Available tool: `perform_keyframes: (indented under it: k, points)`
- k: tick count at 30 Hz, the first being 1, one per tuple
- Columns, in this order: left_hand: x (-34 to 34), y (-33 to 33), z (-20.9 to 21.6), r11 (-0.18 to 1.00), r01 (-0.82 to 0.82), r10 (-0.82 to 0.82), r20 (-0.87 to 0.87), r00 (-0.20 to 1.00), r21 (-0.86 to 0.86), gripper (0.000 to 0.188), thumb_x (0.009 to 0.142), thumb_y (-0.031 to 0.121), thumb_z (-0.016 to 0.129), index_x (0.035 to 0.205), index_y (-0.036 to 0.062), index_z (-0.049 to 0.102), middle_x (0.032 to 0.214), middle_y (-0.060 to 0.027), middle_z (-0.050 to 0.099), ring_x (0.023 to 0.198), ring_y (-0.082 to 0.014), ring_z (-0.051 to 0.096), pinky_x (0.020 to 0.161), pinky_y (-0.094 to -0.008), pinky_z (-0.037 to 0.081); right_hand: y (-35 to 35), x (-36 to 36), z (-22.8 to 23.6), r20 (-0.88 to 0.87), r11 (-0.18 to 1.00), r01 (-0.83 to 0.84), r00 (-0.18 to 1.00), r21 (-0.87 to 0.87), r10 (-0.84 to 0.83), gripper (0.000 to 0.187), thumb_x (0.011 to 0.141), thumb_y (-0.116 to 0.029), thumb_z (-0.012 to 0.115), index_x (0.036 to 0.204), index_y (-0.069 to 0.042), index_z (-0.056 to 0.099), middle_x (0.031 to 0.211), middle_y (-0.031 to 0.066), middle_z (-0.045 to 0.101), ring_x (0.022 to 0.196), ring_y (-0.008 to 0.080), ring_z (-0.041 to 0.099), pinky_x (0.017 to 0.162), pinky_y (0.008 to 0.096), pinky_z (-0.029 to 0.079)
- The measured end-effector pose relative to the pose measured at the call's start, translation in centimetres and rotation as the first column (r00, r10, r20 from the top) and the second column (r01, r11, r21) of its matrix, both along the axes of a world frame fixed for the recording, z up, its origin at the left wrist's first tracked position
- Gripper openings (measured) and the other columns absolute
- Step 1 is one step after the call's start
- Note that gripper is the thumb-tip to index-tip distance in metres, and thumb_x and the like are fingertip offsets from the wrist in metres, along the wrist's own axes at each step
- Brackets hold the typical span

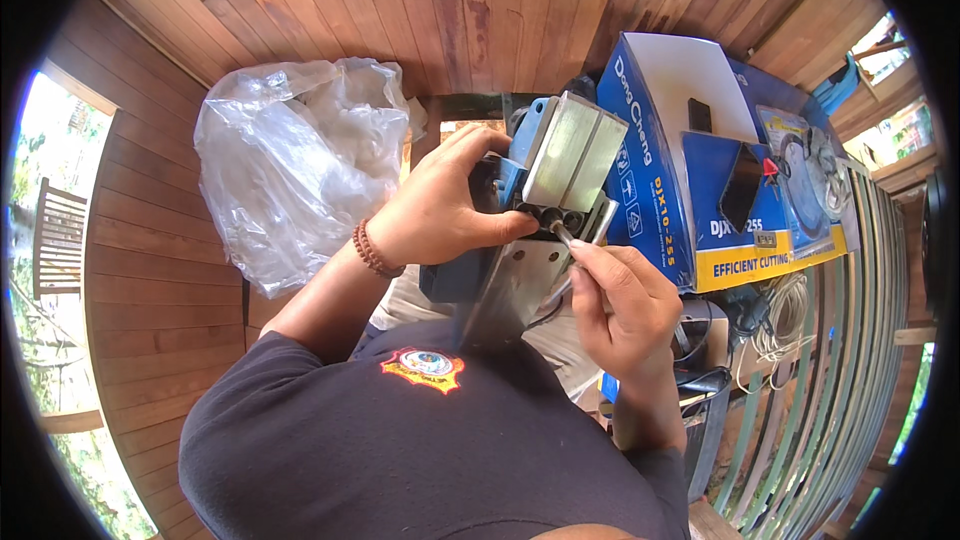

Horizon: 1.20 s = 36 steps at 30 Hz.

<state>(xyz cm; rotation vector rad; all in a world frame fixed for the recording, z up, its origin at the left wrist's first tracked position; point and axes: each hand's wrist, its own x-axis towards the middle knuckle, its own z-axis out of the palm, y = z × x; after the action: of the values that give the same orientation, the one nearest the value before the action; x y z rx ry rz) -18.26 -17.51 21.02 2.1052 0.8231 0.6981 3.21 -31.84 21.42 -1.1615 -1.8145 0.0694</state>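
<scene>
A blue power tool with long silver base plates, which looks like an electric hand planer point(572, 155), is tilted in front of my chest with its metal underside facing up. My left hand point(445, 202), a beaded bracelet at its wrist, is wrapped round the blue body, thumb pressed by the dark slot between the two plates. Several round bolt heads show in that slot. Thumb and fingers of my right hand point(628, 298) pinch a thin metal tool point(563, 233), its tip at one of the bolts. The tool's exact kind is partly hidden by my fingers.
A large blue and yellow cardboard box point(650, 155) stands to the right, with a dark phone point(740, 185) and a packaged cable on it. Crumpled clear plastic point(295, 155) lies left. Coiled pale cord point(783, 315) hangs near a slatted bench point(825, 360) at right.
</scene>
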Motion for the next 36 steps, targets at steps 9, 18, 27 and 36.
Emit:
perform_keyframes:
  k: [9,18,27,36]
  points:
    - [0.1,0.1,-0.2,1.0,-0.01,0.01,0.007,1.0,0.026,0.073,0.077,0.027,0.092,0.139,0.0028,0.06,0.138,-0.0149,0.063,0.135,-0.0269,0.057,0.116,-0.0394,0.041,-0.6,-0.2,1.1,0.115,0.988,0.142,0.984,-0.063,-0.134,0.042,0.087,0.005,0.079,0.128,0.005,0.071,0.082,0.0082,0.062,0.073,0.0185,0.063,0.065,0.0298,0.053]
    - [0.1,0.1,0.0,0.999,-0.032,0.032,-0.01,0.999,0.013,0.072,0.077,0.027,0.092,0.137,0.004,0.061,0.133,-0.0141,0.065,0.131,-0.0264,0.059,0.114,-0.0388,0.043,-0.2,-0.7,-0.8,-0.212,0.998,0.032,0.976,-0.055,-0.043,0.042,0.093,0.005,0.078,0.135,0.005,0.067,0.093,0.0144,0.074,0.077,0.0128,0.069,0.067,0.0238,0.055]
    - [0.2,0.5,-0.1,1.0,-0.021,0.021,0.011,1.0,-0.002,0.075,0.076,0.036,0.092,0.132,-0.0028,0.061,0.132,-0.0219,0.063,0.127,-0.0359,0.058,0.109,-0.0421,0.048,0.1,0.6,1.3,0.044,0.995,0.025,0.999,-0.102,-0.021,0.034,0.082,0.005,0.082,0.115,0.005,0.076,0.09,0.0146,0.073,0.073,0.0197,0.07,0.067,0.0323,0.059]
    - [0.5,0.3,0.0,0.999,-0.022,0.023,-0.026,0.999,0.024,0.073,0.076,0.032,0.092,0.133,-0.0009,0.06,0.133,-0.0203,0.063,0.128,-0.0326,0.058,0.111,-0.0412,0.046,-0.1,-1.4,0.2,-0.322,0.961,0.119,0.926,-0.248,-0.198,0.034,0.092,0.0,0.079,0.125,0.002,0.072,0.081,0.0062,0.067,0.067,0.0123,0.063,0.06,0.0244,0.051]
